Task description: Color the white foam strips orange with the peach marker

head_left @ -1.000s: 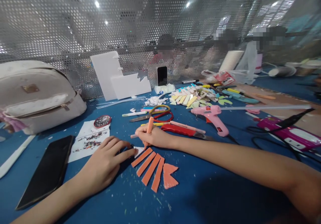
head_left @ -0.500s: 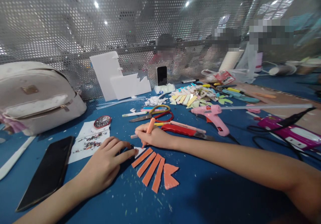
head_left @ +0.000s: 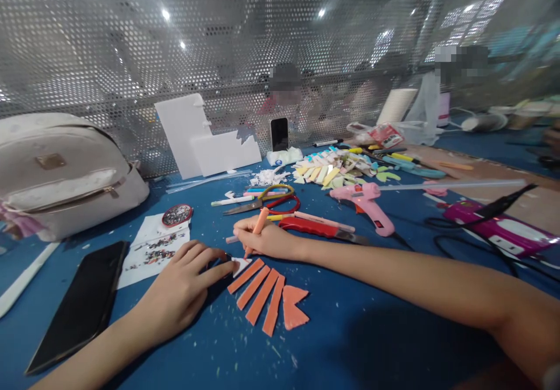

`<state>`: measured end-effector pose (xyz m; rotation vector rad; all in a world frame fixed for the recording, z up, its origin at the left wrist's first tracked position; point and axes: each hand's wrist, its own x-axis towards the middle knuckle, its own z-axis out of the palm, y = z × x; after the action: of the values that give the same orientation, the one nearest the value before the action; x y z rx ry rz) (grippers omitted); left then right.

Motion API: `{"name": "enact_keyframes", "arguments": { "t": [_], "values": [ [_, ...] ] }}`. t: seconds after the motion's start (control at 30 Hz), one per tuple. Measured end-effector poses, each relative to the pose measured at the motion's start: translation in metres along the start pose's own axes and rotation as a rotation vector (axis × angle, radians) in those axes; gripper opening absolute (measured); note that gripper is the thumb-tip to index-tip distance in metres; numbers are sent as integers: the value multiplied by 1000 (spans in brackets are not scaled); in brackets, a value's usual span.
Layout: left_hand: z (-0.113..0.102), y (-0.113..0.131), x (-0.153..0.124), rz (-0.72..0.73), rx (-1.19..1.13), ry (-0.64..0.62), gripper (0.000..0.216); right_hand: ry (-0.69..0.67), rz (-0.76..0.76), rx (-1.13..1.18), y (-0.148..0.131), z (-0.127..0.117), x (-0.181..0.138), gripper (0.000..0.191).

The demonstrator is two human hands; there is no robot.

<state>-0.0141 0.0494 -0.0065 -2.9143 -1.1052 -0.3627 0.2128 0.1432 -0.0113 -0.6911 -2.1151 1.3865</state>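
Note:
My right hand is closed round an orange marker, its tip down at the edge of a small white piece on the blue table. The fingertips of my left hand press on that piece from the left and hold it to the table. Something dark shows by those fingers; I cannot make it out. Right beside the white piece, several orange-coloured strips lie fanned out, with a notched orange piece at their right end.
Beyond my right hand lie scissors, a red utility knife and a pink glue gun with its cable. A pile of coloured pieces is farther back. At left are a black phone, a paper with beads and a backpack.
The view has shifted slightly. My right hand's marker has moved a little along the white piece's edge, toward the left; my left hand stays in place on the piece.

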Motion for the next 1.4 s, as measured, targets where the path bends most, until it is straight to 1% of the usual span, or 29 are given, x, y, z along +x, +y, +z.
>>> {"name": "enact_keyframes", "arguments": {
  "t": [0.17, 0.33, 0.53, 0.7, 0.8, 0.93, 1.03, 1.2, 1.4],
  "values": [
    [0, 0, 0, -5, 2, 5, 58, -26, 6, -6, -1, -1, 0, 40],
    [0, 0, -1, -13, 0, 16, 61, 12, 30, 10, 0, 0, 1, 35],
    [0, 1, 0, -4, 6, 23, 61, 15, 45, -2, 1, 0, 0, 40],
    [0, 2, 1, -5, 19, 38, 61, 23, 46, 9, -3, 1, -1, 37],
    [0, 2, 0, -6, 21, 35, 61, 19, 56, 3, -4, 1, -2, 39],
    [0, 1, 0, -3, 15, 37, 59, 11, 59, 15, -3, 0, -2, 37],
    [-1, 1, 1, -3, 8, 39, 57, 12, 68, 13, -3, 0, -1, 40],
    [-2, 4, 2, -7, -4, 43, 61, -3, 70, 16, -1, 0, 0, 39],
    [-2, 3, 1, -2, 0, 25, 59, -10, 66, -4, -2, 0, -1, 41]
  ]
}}
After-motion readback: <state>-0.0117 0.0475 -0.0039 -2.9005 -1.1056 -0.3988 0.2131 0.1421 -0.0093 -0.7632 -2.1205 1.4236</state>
